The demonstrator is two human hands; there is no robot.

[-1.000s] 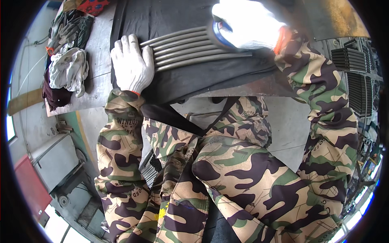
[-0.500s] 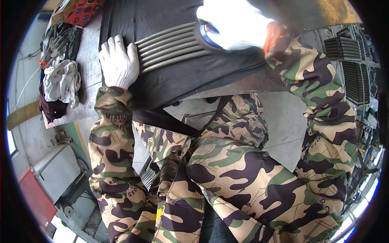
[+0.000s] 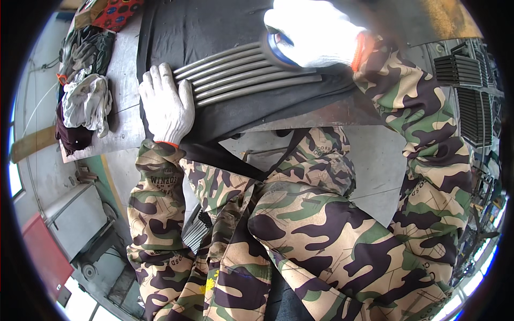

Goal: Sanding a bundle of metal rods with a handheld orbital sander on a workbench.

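A row of several slim grey metal rods (image 3: 227,76) lies side by side on a black cloth (image 3: 225,119), tilted up to the right. My left hand (image 3: 169,107), in a white knit glove, rests flat with its fingers stretched over the rods' left ends. Above their right part is my right hand (image 3: 316,35), gloved too and washed out by glare. Its fingers are wrapped round a blue-rimmed round tool (image 3: 279,49), mostly hidden under the palm, so its kind cannot be made out. The nearest rod's end shows below that hand.
Left of the cloth, the metal tabletop (image 3: 122,80) carries a heap of dark gloves (image 3: 88,51) and a white glove pile (image 3: 87,101). A red patterned box (image 3: 118,15) stands at the far left. Stacked dark bars (image 3: 474,117) sit on a rack at right.
My left hand has come a little nearer and to the right. The rods' left ends have shifted nearer, and a rod end now shows under my right hand, which has moved slightly right.
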